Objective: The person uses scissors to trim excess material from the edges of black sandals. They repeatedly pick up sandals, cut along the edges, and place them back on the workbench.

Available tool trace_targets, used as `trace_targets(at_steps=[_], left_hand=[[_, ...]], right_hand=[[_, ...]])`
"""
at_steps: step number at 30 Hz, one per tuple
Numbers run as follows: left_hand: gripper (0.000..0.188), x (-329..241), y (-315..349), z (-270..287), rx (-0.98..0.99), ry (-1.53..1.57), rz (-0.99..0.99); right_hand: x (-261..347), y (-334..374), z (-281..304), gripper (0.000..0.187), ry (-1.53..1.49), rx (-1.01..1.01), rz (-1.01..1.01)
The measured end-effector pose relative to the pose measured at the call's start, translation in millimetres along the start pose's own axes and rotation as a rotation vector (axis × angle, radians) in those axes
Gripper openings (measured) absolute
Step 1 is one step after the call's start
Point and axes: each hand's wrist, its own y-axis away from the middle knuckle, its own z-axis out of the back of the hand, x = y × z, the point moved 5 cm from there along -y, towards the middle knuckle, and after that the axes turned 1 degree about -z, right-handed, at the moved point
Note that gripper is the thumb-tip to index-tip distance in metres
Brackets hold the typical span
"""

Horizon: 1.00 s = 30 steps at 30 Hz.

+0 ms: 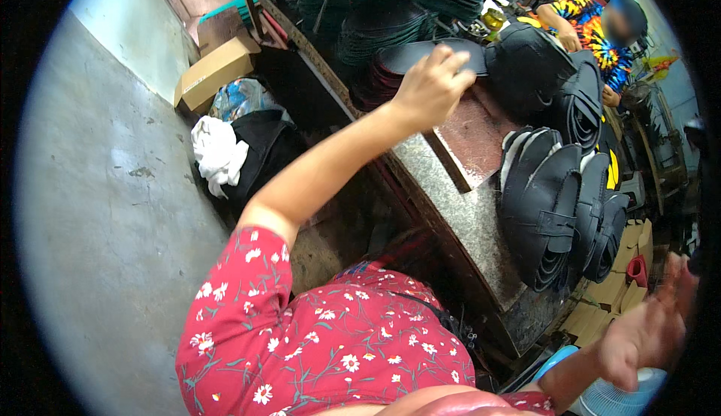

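Observation:
My left hand (434, 89) is raised over the workbench (447, 183), its fingers bent and slightly apart, with nothing visible in them. Beside it lies a stack of dark sole-shaped pieces with reddish edges (372, 78), topped by a smooth grey-black one. A reddish-brown board (475, 140) rests on the bench below that hand. Off to the lower right, my right hand (650, 333) is smeared by motion; its fingers are stretched out and look bare. Nested black shoe uppers with straps (539, 213) are bundled along the bench's right edge, between my two hands.
Tall stacks of green-edged soles (390, 29) stand at the back. Another person (593, 37) in a multicoloured shirt works at the far right. A cardboard box (216, 74) and a white cloth (218, 153) lie left of the bench. A light-blue fan (623, 393) stands at the lower right.

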Motion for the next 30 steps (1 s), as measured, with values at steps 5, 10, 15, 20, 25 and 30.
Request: trace_targets(at_steps=[5, 10, 15, 20, 25, 30], left_hand=[[0.024, 95, -52, -88, 0.375, -0.2, 0.239], [0.014, 109, -47, -101, 0.371, -0.166, 0.238], [0.007, 77, 5, -20, -0.073, 0.064, 0.36], [0.015, -13, 66, 9, -0.078, 0.265, 0.22], [0.026, -71, 89, -12, 0.026, 0.473, 0.128], [0.02, -23, 118, 20, -0.128, 0.331, 0.01]], right_hand=[[-31, 80, -30, 0.08, 0.224, 0.308, -0.438], [-26, 94, -32, 0.075, 0.354, 0.368, -0.537], [-46, 93, -45, 0.076, 0.303, 0.298, -0.547], [-66, 95, -74, 0.077, 0.235, 0.415, -0.589], [-68, 97, -94, 0.074, 0.321, 0.597, -0.487], [-69, 113, -86, 0.071, 0.44, 0.619, -0.491]])
